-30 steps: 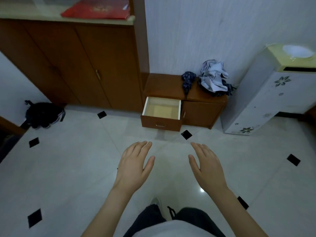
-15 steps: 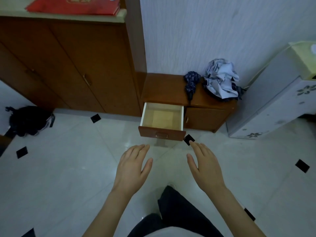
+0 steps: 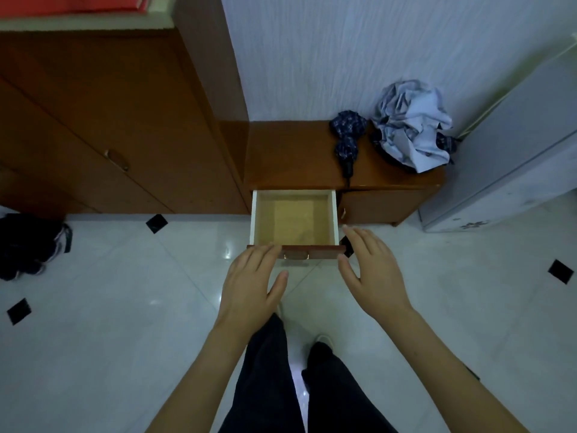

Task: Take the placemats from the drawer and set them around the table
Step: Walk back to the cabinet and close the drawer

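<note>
Two bare hands hover flat and empty, fingers spread, grasping nothing, over the white tiled floor [image 3: 93,323] that fills the space beneath and to both sides of them. Up and to the left of the left hand [image 3: 249,285] stands the tall wooden cabinet [image 3: 109,120]; just ahead of both hands sits the low wooden stand [image 3: 296,154], and the open drawer [image 3: 295,220] juts from it, its front edge right at the fingertips. The right hand [image 3: 371,273] hangs beside the drawer's right corner, apart from it as far as I can tell.

The biggest risk, in my judgement, is the drawer itself: only a pale wooden bottom shows inside, and no placemats are plainly visible. A thin mat lying flat and of like colour could be missed, or the reach could come up empty. No table is in sight either.

Next, the drawer is pulled far out; pressing down on its front while reaching in could tip or unseat it.

Beyond the right hand, a crumpled pale cloth [image 3: 412,132] and a dark folded umbrella [image 3: 346,139] rest on the stand's top; the umbrella's tip overhangs near the drawer's back corner, and a jolt could knock it in.
</note>
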Available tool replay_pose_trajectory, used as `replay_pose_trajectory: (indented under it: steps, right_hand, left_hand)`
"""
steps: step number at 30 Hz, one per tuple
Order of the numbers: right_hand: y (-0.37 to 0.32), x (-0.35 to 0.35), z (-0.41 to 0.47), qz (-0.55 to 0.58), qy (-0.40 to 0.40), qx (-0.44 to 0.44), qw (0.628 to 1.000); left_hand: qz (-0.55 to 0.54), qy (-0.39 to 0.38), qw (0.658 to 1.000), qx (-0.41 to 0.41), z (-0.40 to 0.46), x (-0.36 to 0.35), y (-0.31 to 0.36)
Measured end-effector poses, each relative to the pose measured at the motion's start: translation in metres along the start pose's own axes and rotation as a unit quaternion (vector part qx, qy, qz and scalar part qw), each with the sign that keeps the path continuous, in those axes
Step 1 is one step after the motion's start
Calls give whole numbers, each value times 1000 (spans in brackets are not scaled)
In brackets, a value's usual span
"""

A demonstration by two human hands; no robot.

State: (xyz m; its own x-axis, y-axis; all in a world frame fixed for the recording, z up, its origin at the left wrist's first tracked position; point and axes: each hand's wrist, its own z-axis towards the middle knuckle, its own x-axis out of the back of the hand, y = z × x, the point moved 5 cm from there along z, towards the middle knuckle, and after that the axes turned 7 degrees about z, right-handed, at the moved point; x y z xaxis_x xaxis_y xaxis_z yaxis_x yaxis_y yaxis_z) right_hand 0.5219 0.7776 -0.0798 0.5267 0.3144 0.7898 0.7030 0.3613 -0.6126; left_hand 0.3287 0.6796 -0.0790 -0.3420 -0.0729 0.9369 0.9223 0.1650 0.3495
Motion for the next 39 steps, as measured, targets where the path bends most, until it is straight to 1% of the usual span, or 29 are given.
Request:
replay_pose_trajectory:
  steps: [5, 9, 12, 17, 21, 23, 26, 30, 33, 36, 39]
  right_hand:
    - [11, -45, 54, -4, 6, -13, 1000]
    - [34, -97, 95, -16, 2, -1, 1000]
    - [66, -146, 120, -19, -14, 9, 1000]
    - [133, -240, 148, -42, -64, 43, 996]
    - [180, -313, 159, -40, -109, 72, 991]
    - [198, -345, 163, -47, -127, 101, 986]
    - [222, -384, 165, -86, -126, 153, 977]
    - [243, -409, 174, -126, -89, 198, 968]
    - [252, -417, 182, -156, -66, 212, 962]
    - [257, -417, 189, -143, -33, 210, 967]
    - [258, -414, 195, -137, -18, 207, 969]
  left_hand:
    - [10, -21, 999, -37, 64, -34, -50]
    - [21, -19, 999, -33, 98, -85, -92]
    - [13, -10, 1000, -18, 110, -137, -117]
    - [19, -10, 1000, 0, 138, -236, -160]
    - [46, 7, 998, -32, 184, -298, -184]
    - [66, 22, 996, -52, 212, -325, -196]
    - [91, 47, 991, -82, 251, -358, -209]
    - [143, 88, 978, -120, 299, -380, -222]
    - [171, 114, 971, -119, 329, -385, -230]
    - [179, 98, 974, -102, 348, -395, -233]
    - [186, 73, 976, -88, 352, -405, -236]
